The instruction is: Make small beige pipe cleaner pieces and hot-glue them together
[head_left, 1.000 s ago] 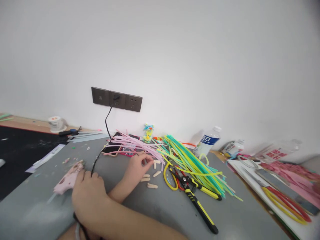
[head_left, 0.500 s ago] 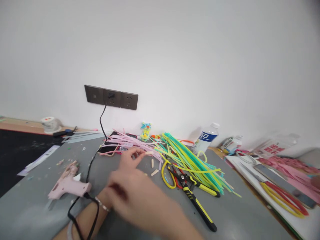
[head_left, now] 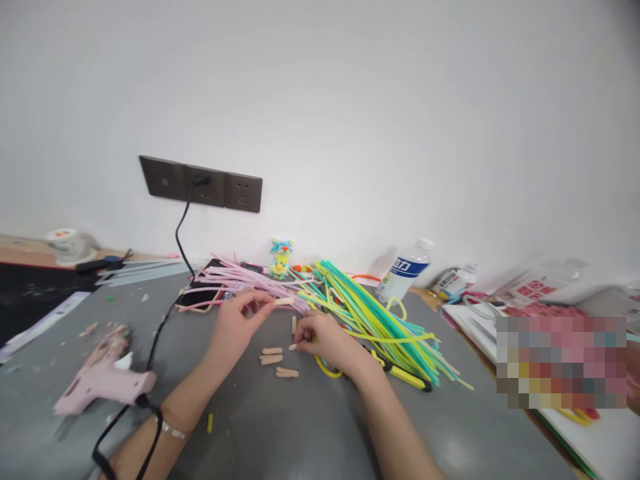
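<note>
My left hand (head_left: 243, 320) pinches a short cream piece of pipe cleaner (head_left: 285, 302) between thumb and forefinger, at the edge of the pink pipe cleaners (head_left: 250, 280). Close by, the fingertips of my right hand (head_left: 323, 339) close on another short beige piece (head_left: 293, 347) lying low over the table. Behind those fingers stands one more short piece (head_left: 294, 325). Below the hands lie several short beige pieces (head_left: 271, 360) on the grey tabletop. Yellow scissors (head_left: 327, 369) and black-and-yellow wire pliers (head_left: 410, 378) are partly hidden by my right hand and forearm.
A pink glue gun (head_left: 105, 387) with a black cord lies at left, its cord crossing my left forearm. Green and yellow pipe cleaners (head_left: 380, 320) spread to the right. A bottle (head_left: 405, 270) and a small figure (head_left: 281, 257) stand near the wall.
My right hand has moved from over my left forearm forward and right to the short pieces. Several short pieces it covered now show. My left hand still holds its piece; the view has shifted slightly.
</note>
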`<state>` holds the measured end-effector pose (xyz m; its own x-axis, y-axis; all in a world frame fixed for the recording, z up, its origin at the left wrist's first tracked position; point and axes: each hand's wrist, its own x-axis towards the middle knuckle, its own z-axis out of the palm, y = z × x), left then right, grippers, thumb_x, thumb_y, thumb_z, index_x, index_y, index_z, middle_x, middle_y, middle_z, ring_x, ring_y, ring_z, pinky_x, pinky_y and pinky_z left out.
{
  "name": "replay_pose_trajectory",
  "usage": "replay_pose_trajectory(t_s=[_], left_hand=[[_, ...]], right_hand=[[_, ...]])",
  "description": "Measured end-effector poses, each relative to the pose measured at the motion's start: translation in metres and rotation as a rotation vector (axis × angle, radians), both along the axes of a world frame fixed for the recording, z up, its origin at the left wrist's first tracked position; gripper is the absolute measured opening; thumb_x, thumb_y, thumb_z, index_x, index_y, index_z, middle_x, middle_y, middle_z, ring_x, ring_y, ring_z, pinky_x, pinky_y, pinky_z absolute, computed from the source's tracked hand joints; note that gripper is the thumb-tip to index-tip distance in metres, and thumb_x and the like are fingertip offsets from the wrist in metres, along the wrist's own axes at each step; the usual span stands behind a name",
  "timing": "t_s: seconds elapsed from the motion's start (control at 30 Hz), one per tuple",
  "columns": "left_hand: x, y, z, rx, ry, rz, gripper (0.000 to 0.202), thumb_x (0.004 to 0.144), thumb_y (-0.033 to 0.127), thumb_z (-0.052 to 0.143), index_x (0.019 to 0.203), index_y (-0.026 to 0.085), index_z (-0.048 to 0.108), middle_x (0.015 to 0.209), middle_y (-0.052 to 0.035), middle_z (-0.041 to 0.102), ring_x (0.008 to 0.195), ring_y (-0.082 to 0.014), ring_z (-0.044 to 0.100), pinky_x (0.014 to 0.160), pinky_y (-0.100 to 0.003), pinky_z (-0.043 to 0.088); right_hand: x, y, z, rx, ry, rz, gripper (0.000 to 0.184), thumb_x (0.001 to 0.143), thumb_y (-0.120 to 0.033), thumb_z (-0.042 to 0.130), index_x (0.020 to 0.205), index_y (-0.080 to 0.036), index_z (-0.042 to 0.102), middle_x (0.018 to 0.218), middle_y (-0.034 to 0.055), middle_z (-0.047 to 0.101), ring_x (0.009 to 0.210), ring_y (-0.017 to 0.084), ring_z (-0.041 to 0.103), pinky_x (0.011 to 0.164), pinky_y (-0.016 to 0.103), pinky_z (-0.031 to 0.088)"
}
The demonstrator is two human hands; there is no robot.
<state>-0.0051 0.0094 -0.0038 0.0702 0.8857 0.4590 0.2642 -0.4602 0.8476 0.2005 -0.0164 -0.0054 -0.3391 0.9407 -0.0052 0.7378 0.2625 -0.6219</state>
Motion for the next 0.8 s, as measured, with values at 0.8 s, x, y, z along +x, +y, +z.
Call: replay_pose_trajectory(t_s=[0.8], left_hand=[[0.004,-0.007,0.006,-0.075,0.152,-0.143,0.012,0.079,0.025,0.065,0.072,0.019,0.071,0.071,-0.0008,0.069,0.064,-0.0150,0.056,0.060,-0.025,0.043]], right_hand=[[-0.006,-0.003,0.015,-0.099,0.924,-0.270,0.030,0.073,-0.046,0.078,0.074,-0.018,0.067,0.071,-0.0009,0.059,0.068,0.015,0.050,0.065,0.026,0.037]])
